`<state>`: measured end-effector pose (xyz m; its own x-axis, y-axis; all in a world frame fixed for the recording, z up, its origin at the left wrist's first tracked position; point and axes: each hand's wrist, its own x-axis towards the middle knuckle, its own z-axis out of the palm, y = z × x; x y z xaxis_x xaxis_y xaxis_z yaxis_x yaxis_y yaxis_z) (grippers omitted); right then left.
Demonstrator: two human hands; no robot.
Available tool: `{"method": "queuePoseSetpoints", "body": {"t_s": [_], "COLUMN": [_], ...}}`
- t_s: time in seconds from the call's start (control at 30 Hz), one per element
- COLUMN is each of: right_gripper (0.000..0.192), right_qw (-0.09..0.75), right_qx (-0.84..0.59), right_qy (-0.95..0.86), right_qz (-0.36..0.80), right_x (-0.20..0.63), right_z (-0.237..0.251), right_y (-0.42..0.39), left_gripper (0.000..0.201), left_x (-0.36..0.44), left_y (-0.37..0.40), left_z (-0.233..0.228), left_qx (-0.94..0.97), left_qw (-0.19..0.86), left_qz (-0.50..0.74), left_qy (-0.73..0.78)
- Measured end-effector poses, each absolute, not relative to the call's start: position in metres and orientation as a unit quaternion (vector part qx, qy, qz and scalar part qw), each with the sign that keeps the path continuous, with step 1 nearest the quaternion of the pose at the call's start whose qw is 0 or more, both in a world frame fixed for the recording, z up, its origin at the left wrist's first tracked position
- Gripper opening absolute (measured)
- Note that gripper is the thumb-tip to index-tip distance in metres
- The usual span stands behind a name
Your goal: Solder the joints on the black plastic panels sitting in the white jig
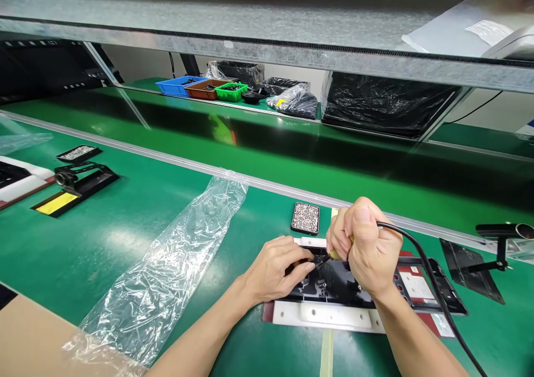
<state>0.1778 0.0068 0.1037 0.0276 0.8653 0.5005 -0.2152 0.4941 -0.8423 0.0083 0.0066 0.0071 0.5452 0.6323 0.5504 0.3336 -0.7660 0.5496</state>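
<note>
R hand wraps a corded tool, tip angled at a black panel; L hand curls beside it, can't tell if pinching a sm. part. Panel sits in a white fixture on the green bench. Step looks like close tool work; next move prob. needs a steady tip. Tray w/ metallic bits behind, clear plastic bag to L; cable crosses panel's R end, poss. in the way.

Green workbench, small dark tray near its far edge, white-sided fixture in front, crumpled clear plastic reaching the far edge, yellow-patched black bracket toward the left, black plate with tube toward the right
</note>
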Motion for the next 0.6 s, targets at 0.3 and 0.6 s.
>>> {"method": "queuePoseSetpoints", "body": {"t_s": [0.3, 0.6], "right_gripper": [0.039, 0.041], "right_qw": [0.658, 0.665], "right_qx": [-0.306, -0.305], "right_qy": [-0.551, -0.551], "right_qz": [0.413, 0.401], "right_x": [0.185, 0.184], "right_z": [0.107, 0.112], "right_y": [0.007, 0.007], "left_gripper": [0.022, 0.018], "left_x": [0.015, 0.021], "left_y": [0.009, 0.007], "left_z": [0.005, 0.005], "left_qx": [0.864, 0.856], "left_qw": [0.189, 0.187], "left_qz": [0.373, 0.391], "left_qy": [0.281, 0.283]}}
